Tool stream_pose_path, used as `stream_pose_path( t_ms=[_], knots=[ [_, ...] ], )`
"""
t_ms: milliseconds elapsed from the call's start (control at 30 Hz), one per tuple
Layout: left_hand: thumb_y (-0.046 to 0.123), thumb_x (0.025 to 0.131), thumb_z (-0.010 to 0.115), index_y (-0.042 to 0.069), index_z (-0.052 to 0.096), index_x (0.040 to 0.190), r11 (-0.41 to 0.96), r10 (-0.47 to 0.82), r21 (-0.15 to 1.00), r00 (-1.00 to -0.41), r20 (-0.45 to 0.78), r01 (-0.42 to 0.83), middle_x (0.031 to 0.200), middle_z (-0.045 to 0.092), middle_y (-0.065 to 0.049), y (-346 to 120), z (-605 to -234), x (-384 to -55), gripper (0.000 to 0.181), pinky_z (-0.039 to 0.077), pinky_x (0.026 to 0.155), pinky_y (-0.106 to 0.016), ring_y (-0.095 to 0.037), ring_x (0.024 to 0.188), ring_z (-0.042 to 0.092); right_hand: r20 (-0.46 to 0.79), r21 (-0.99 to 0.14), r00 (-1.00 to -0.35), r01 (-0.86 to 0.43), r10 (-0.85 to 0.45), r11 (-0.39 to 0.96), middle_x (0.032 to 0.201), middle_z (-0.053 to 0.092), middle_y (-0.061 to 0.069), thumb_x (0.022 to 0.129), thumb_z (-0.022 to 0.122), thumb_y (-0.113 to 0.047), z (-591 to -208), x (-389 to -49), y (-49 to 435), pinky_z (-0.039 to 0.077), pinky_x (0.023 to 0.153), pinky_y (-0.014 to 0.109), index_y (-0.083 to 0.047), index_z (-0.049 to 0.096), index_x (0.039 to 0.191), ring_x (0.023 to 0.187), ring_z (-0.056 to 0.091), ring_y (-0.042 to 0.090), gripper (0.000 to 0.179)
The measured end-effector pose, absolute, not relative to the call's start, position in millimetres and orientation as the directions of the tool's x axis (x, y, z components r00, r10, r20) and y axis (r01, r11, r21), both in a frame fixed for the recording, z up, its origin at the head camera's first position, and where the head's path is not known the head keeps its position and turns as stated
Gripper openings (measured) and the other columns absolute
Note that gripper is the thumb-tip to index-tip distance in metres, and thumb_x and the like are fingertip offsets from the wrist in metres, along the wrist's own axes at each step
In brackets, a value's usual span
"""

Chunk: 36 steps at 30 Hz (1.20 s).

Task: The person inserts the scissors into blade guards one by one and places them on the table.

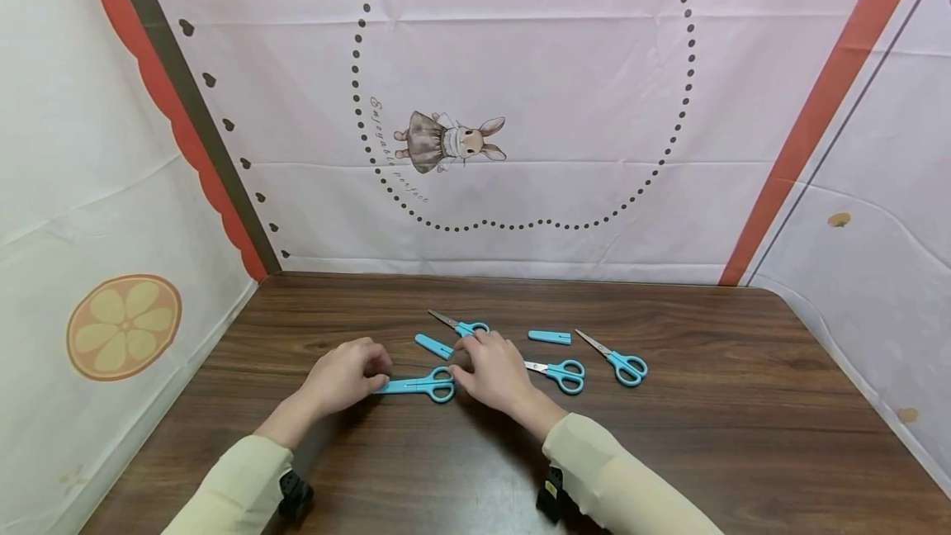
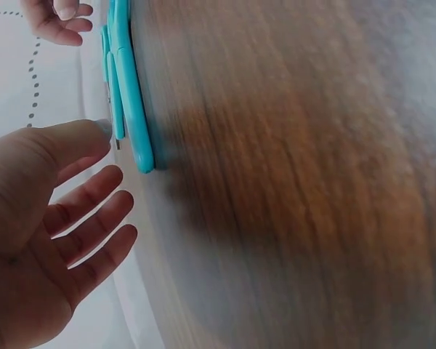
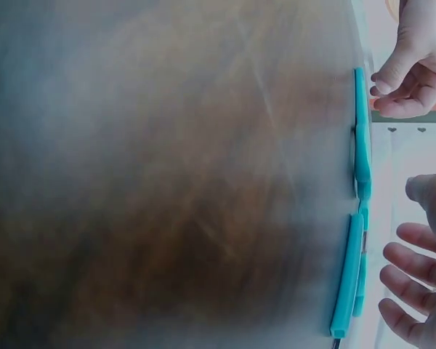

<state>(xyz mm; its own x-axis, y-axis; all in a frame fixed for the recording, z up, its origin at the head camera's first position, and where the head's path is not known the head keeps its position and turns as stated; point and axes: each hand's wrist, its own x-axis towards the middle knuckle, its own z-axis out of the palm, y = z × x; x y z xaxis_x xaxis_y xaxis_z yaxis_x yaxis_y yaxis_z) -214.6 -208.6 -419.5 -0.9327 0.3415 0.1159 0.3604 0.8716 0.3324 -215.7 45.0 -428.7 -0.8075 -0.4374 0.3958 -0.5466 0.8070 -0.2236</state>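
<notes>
A pair of light-blue scissors with a cover on its blades (image 1: 404,386) lies in front, handles to the right. My left hand (image 1: 345,378) is by the covered tip, fingers loosely bent; in the left wrist view, its thumb (image 2: 80,138) overlaps the blue pieces. My right hand (image 1: 498,370) hovers around the handle end with relaxed fingers, holding nothing in the right wrist view. Just behind it are uncovered scissors (image 1: 464,327) and a loose blue blade cover (image 1: 434,345). Another uncovered pair (image 1: 553,371) lies right of this hand, its blades partly hidden.
Farther right lie a third uncovered pair of scissors (image 1: 615,358) and a second loose blade cover (image 1: 550,338). Everything is on a dark wooden table (image 1: 706,436). Printed white cloth (image 1: 557,130) hangs behind the table and at both sides.
</notes>
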Motion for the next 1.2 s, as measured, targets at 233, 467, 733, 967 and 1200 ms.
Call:
stream_pose_path(
  t_ms=[233, 467, 733, 967, 1200],
  knots=[
    [0.021, 0.077, 0.075, 0.018, 0.066, 0.097, 0.867, 0.337, 0.330, -0.928, 0.161, 0.372, 0.093, 0.062, 0.005, -204, -418, -218, 0.022, 0.049, 0.068, -0.037, -0.015, 0.083, 0.060, 0.400, -0.230, -0.815, -0.532, -0.419, 0.815, 0.098, 0.061, 0.000, 0.084, 0.065, -0.040, -427, -220, 49, 0.047, 0.067, 0.033, -0.014, 0.064, 0.106, 0.087, 0.056, 0.018, 0.034],
    [0.023, 0.077, 0.074, 0.017, 0.065, 0.101, 0.864, 0.339, 0.334, -0.926, 0.166, 0.376, 0.097, 0.062, 0.004, -198, -416, -223, 0.026, 0.050, 0.072, -0.040, -0.017, 0.089, 0.061, 0.367, -0.226, -0.846, -0.483, -0.386, 0.846, 0.103, 0.059, 0.002, 0.083, 0.063, -0.045, -424, -223, 51, 0.048, 0.071, 0.035, -0.013, 0.060, 0.116, 0.093, 0.056, 0.020, 0.046],
    [0.026, 0.078, 0.073, 0.016, 0.064, 0.106, 0.859, 0.326, 0.362, -0.932, 0.158, 0.362, 0.103, 0.061, 0.000, -193, -416, -228, 0.031, 0.049, 0.073, -0.042, -0.021, 0.093, 0.062, 0.340, -0.258, -0.874, -0.442, -0.347, 0.859, 0.111, 0.057, 0.006, 0.083, 0.063, -0.046, -421, -228, 55, 0.049, 0.075, 0.036, -0.013, 0.056, 0.123, 0.096, 0.056, 0.022, 0.052],
    [0.028, 0.079, 0.072, 0.016, 0.064, 0.109, 0.853, 0.318, 0.380, -0.934, 0.163, 0.357, 0.103, 0.062, -0.001, -191, -415, -234, 0.033, 0.049, 0.069, -0.038, -0.020, 0.091, 0.062, 0.324, -0.309, -0.893, -0.411, -0.312, 0.858, 0.115, 0.056, 0.008, 0.082, 0.065, -0.045, -423, -233, 57, 0.048, 0.079, 0.039, -0.012, 0.055, 0.125, 0.101, 0.055, 0.025, 0.054],
    [0.027, 0.079, 0.072, 0.017, 0.064, 0.108, 0.853, 0.302, 0.390, -0.937, 0.175, 0.347, 0.103, 0.061, 0.000, -186, -415, -240, 0.032, 0.048, 0.069, -0.038, -0.020, 0.089, 0.060, 0.330, -0.341, -0.898, -0.401, -0.291, 0.850, 0.115, 0.056, 0.008, 0.082, 0.066, -0.043, -424, -237, 58, 0.048, 0.079, 0.041, -0.012, 0.056, 0.123, 0.101, 0.055, 0.026, 0.053]
  ],
)
